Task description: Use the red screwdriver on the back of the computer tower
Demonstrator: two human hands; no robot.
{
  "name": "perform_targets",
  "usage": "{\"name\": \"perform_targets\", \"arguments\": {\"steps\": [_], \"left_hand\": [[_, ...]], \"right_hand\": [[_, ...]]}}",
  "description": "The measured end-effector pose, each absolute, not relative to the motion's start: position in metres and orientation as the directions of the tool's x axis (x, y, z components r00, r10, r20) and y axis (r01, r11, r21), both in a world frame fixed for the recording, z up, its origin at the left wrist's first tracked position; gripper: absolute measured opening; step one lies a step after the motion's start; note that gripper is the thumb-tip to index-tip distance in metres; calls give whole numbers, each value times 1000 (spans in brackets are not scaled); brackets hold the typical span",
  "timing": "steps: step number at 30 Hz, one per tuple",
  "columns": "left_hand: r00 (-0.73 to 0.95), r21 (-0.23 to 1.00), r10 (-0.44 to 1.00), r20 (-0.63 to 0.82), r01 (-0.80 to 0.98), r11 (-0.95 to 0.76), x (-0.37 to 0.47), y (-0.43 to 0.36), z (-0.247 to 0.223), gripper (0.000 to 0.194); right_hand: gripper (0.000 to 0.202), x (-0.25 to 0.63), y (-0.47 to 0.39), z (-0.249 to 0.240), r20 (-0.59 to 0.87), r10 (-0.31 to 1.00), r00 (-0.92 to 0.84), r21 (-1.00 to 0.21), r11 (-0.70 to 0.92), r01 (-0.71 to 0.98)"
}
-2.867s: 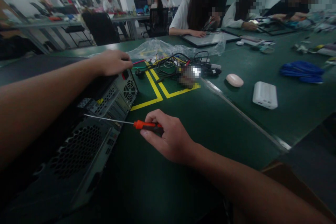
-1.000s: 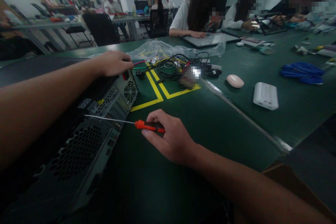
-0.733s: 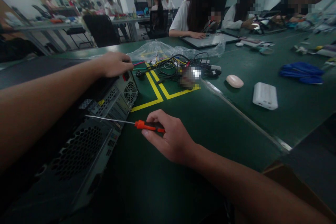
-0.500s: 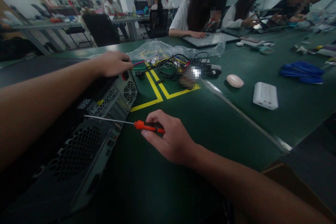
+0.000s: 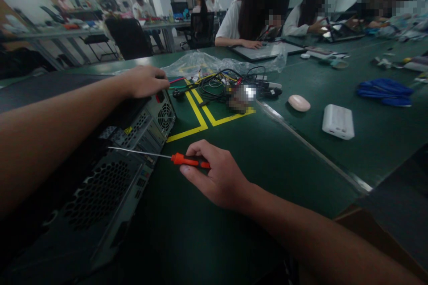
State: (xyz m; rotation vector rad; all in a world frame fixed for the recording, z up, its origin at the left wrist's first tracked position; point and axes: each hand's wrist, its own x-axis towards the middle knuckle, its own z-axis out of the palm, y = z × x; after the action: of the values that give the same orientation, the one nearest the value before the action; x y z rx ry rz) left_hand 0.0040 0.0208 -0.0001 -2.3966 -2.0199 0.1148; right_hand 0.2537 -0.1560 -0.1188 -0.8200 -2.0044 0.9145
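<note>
A dark computer case (image 5: 133, 193) lies on its side at the left, its back panel with vents, ports and a round fan grille facing right. My left hand (image 5: 147, 81) rests over the far upper corner of that case, fingers bent at the edge and partly hidden. In my right hand (image 5: 216, 171) is a screwdriver (image 5: 187, 160) with an orange and black handle, thumb and fingers closed round it. Its long thin shaft points left, and the tip appears to meet the back edge of the case; any screw there is too small to make out.
Tangled cables (image 5: 220, 84) and clear plastic wrap (image 5: 197, 63) lie beyond the case. To the right are a pale oval object (image 5: 299, 103), a white box-shaped device (image 5: 338, 121) and a blue cloth-like bundle (image 5: 384, 92). Across the green table (image 5: 267, 164), other people work.
</note>
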Motion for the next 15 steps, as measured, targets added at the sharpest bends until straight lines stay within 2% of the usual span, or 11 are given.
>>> {"name": "perform_targets", "arguments": {"steps": [12, 15], "left_hand": [[182, -76, 982, -51, 980, -186, 3, 22, -2, 75], [170, -90, 984, -52, 981, -174, 4, 21, -1, 75]], "right_hand": [[28, 254, -156, -118, 379, 794, -474, -804, 537, 256], [25, 253, -157, -118, 345, 800, -491, -829, 505, 239]]}}
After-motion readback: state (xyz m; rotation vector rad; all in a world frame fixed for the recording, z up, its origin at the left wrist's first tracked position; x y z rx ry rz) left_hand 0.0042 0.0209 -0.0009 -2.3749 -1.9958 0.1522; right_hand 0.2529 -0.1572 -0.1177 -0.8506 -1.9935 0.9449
